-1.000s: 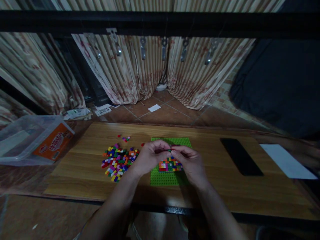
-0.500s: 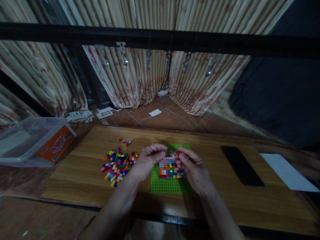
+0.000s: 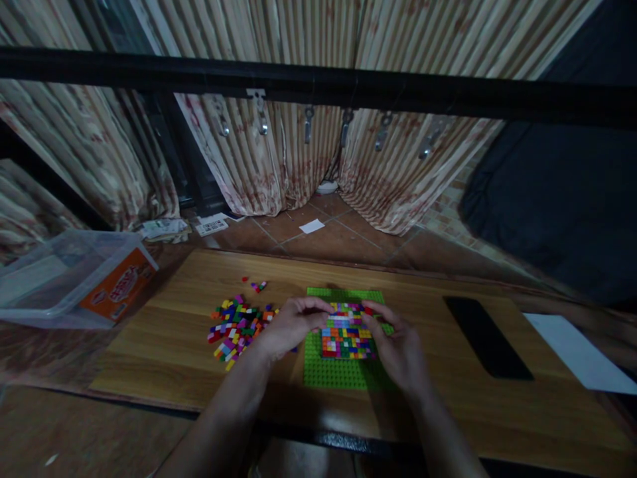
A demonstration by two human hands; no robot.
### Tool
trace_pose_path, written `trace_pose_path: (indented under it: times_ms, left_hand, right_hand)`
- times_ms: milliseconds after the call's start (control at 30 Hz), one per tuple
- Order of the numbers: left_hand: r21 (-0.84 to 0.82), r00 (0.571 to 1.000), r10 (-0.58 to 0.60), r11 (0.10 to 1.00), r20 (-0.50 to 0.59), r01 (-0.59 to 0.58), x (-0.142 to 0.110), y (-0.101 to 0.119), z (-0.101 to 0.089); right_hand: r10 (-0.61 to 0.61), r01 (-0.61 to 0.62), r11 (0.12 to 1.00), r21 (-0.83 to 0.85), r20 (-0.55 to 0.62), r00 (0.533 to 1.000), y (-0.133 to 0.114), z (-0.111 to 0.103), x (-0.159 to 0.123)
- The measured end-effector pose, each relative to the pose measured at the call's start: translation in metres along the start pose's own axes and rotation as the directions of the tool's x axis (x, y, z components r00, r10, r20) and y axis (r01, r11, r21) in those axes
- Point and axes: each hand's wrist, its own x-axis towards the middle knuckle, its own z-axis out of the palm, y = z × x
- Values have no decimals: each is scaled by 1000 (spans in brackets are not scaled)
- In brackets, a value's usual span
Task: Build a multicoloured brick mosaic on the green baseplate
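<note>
A green studded baseplate (image 3: pixel 336 378) lies on the wooden table, bearing a patchwork of small multicoloured toy bricks (image 3: pixel 348 342). At the patchwork's upper left edge is my left hand (image 3: pixel 293 325), thumb and fingers closed together; whatever they pinch is too small to make out. My right hand (image 3: pixel 401 342) comes in from the other side, its thumb and index finger closed on a red toy brick (image 3: pixel 368 310) by the upper right corner of the patchwork. Left of my left hand spreads a pile of loose bricks (image 3: pixel 241 328), partly hidden behind it.
A few bricks (image 3: pixel 259 287) lie behind the pile. A clear plastic box (image 3: pixel 64 279) with an orange label stands left of the table (image 3: pixel 169 318). To the right are a black flat slab (image 3: pixel 488 338) and white paper (image 3: pixel 580 352). A dark bar (image 3: pixel 318 83) crosses above.
Both hands have lowered to the patchwork and moved slightly apart, uncovering more of its upper rows. The red brick stays in my right fingers. The view has shifted slightly.
</note>
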Motion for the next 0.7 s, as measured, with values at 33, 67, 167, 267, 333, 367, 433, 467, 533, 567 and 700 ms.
trace_pose_path:
  times_ms: [33,67,167,267,333,367,433,467,533,567,700]
  left_hand:
    - [5,1000,-9,1000,23,9,0,-1,0]
    - [8,999,-22,1000,45,22,0,-2,0]
    - [9,993,-61,998,102,60,0,-4,-1]
    - [11,986,-80,997,144,79,-2,-4,1]
    - [23,981,-100,995,165,97,-2,-3,4]
    - [29,978,-114,993,174,111,-2,-3,5]
    - [30,972,-136,991,194,133,-1,-4,8]
    - [29,969,-140,990,203,137,0,-4,10]
    - [26,966,-137,991,218,135,1,-6,12]
    - [26,966,-131,991,222,129,1,-6,12]
    - [31,965,-109,994,237,105,1,-8,12]
  right_hand:
    - [-34,34,999,-34,19,999,0,2,0]
    - [-61,63,996,-59,34,998,1,5,0]
    - [-86,90,990,-110,42,995,5,16,0]
    - [-54,59,986,-155,34,998,11,24,0]
    - [-29,34,983,-183,29,999,13,27,-1]
    - [-21,26,981,-192,28,999,14,27,-1]
    - [-17,23,978,-205,31,999,14,27,-1]
    - [-21,27,977,-210,33,999,14,27,-1]
    - [-33,40,975,-218,36,999,14,26,-1]
    - [-37,45,974,-221,37,999,14,26,-1]
    - [-40,49,974,-219,46,998,14,24,-1]
